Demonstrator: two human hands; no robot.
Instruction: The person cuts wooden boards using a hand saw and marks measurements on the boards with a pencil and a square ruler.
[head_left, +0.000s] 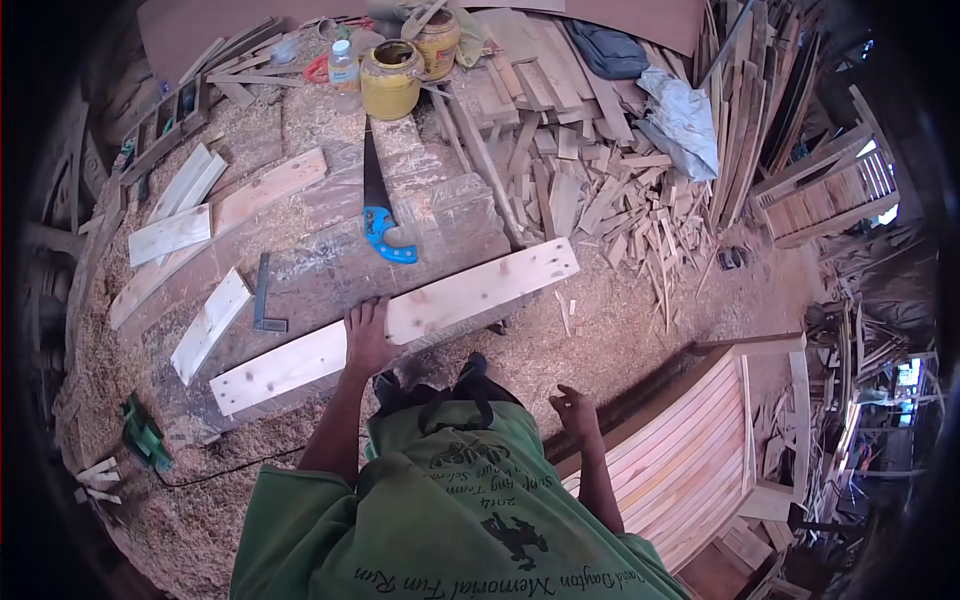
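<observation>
A long pale wooden board (480, 292) lies slantwise across the near edge of the workbench, its right end jutting out past the bench. My left hand (370, 338) grips it near the middle, fingers reaching over its top face to the far edge. My right hand (574, 412) hangs in the air to the right of my body, fingers loosely bent and apart, with nothing visible in it. Beyond the board rests a handsaw (388, 235) with a blue handle and dark blade. A try square (264, 300) lies left of the saw, beside a short board (211, 325).
Yellow tubs (392, 82) and a bottle (343, 68) stand at the back of the workbench (320, 255). A green power tool (146, 432) sits at the left. Wood offcuts (580, 170) heap up at the back right. A slatted wooden piece (670, 450) stands to my right.
</observation>
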